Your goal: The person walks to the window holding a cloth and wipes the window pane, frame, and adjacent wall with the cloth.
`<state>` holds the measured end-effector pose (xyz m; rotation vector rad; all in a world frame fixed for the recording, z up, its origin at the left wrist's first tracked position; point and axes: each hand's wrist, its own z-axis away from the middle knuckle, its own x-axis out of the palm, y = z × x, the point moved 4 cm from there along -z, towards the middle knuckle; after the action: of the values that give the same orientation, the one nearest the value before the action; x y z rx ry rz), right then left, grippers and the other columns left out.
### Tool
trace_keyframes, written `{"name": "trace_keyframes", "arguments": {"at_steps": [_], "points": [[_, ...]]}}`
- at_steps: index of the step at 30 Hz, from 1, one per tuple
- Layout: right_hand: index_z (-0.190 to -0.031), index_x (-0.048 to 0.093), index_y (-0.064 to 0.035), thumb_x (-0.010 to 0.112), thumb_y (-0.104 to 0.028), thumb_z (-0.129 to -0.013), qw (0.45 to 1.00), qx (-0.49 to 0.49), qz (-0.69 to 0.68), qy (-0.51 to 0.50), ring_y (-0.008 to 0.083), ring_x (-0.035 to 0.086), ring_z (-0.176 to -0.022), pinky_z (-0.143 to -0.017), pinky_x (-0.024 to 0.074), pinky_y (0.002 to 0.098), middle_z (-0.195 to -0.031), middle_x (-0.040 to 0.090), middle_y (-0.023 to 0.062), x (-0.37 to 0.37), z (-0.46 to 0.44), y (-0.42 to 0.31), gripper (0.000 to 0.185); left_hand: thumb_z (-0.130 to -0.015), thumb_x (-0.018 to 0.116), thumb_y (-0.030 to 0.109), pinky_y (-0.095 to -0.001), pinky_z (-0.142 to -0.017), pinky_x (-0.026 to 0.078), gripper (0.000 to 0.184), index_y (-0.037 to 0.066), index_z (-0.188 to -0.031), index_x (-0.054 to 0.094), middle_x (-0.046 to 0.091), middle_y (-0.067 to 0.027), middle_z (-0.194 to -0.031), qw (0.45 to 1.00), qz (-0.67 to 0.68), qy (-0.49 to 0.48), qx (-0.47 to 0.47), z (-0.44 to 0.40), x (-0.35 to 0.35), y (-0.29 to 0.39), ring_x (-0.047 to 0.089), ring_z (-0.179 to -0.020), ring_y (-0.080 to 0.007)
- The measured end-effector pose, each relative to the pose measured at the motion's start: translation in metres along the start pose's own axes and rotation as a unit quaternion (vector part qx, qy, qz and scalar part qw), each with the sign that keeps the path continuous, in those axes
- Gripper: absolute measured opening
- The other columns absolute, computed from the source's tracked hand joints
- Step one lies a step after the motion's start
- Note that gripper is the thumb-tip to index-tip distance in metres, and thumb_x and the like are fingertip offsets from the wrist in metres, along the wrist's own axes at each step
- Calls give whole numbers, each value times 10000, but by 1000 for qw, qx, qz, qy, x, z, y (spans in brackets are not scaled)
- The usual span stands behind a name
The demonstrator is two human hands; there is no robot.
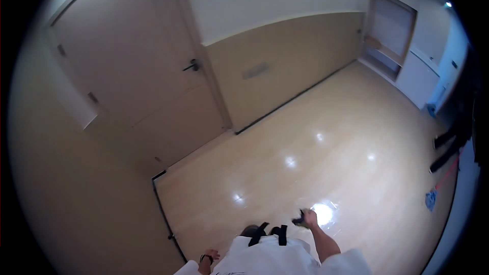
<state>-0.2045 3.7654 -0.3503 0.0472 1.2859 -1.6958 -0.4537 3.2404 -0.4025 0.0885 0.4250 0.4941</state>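
My right hand (309, 217) is closed around a small dark object (299, 220) with a greenish part, held out in front of my body above the floor; its kind is too small and blurred to make out. Low at my left side hangs my left hand (212, 254), a dark band around its wrist. Its fingers look apart and nothing shows in them. Between the two hands are my white shirt (275, 259) and two black straps (259, 234) at its front. The tips of dark shoes partly show beyond the shirt.
A closed door (142, 66) with a dark handle (192, 65) stands at the left. Beige wall panelling (285, 66) runs right to a recessed shelf (389, 53) and white cabinet (417, 77). At the right, a person in dark clothes (461, 122) is near a blue mop head (431, 200).
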Motion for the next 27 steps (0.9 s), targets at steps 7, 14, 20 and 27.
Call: {"name": "trace_keyframes", "arguments": {"at_steps": [7, 14, 20, 27], "points": [[-988, 668, 1, 462, -392, -940, 996, -48, -32, 73, 388, 665, -899, -807, 504, 439, -915, 678, 249, -30, -160, -99, 446, -938, 489, 299, -407, -665, 515, 319, 76, -1124, 622, 724, -110, -961, 971, -176, -30, 157, -94, -16, 160, 699, -814, -218], [-961, 687, 23, 425, -443, -907, 977, 183, 18, 111, 444, 647, -958, -871, 502, 488, -971, 673, 286, -63, -200, -23, 537, -935, 554, 267, -384, -575, 491, 265, 92, -1128, 605, 701, -93, -882, 979, -133, -22, 152, -131, -44, 493, 668, -735, -214], [-913, 704, 37, 476, -429, -883, 888, 362, -58, 276, 445, 663, -922, -838, 517, 492, -927, 677, 304, -77, -107, 37, 519, -778, 654, 117, -354, -616, 542, 123, 43, -858, 710, 696, -89, -763, 885, -182, -26, 428, -170, 35, 801, 670, -716, -208], [-972, 710, 40, 481, -379, -891, 837, 466, -110, 266, 427, 655, -995, -892, 503, 478, -984, 679, 292, -76, -141, 19, 484, -922, 554, 56, -307, -822, 544, 283, 19, -1199, 595, 690, -121, -1009, 780, -117, -303, 536, 11, 239, 1032, 664, -911, -171]]}}
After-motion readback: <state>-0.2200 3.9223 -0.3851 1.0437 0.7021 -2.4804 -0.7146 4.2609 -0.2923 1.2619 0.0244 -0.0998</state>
